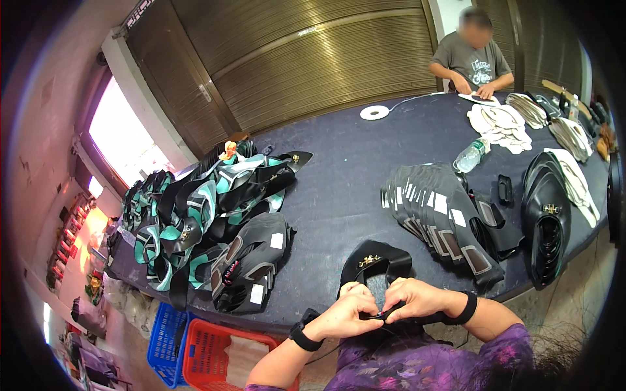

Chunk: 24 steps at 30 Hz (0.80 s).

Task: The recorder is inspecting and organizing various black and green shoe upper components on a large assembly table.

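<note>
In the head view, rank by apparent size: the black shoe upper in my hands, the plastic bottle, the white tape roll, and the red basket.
1. Red basket, though partly cut off by the table edge.
2. Black shoe upper, enlarged by nearness to the camera.
3. Plastic bottle.
4. White tape roll, which sits farther off, so its true size is unsure.

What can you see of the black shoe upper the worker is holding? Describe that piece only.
The black shoe upper is a curved, arch-shaped piece, leather-like and slightly glossy, with a small gold metal ornament on its front and a grey lining showing inside. It lies at the near edge of the dark table, its open end toward the person. The left hand and right hand pinch that end.
</note>
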{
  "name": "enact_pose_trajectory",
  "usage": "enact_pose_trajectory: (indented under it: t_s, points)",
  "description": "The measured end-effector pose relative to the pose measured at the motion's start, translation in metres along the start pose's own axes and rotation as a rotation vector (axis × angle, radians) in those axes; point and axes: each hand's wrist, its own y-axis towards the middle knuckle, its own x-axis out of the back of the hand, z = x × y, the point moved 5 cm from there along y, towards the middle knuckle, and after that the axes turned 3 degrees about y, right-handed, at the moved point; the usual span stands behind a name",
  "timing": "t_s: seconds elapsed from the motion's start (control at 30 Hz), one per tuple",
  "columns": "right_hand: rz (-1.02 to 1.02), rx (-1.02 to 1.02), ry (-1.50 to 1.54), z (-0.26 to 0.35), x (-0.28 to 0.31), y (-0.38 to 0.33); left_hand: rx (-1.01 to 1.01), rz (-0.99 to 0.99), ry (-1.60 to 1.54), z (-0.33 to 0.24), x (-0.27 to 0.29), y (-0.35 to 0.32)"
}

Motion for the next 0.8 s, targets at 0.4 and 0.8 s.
enact_pose_trajectory:
  t_s: [0.4,0.8]
  points:
    - [0.004,-0.008,-0.116,-0.001,-0.011,-0.008,-0.02,0.327,0.168,-0.003,-0.02,0.005]
    - [-0.707,0.332,0.322,0.132,0.126,-0.035,-0.033,0.284,0.163,-0.003,-0.028,-0.012]
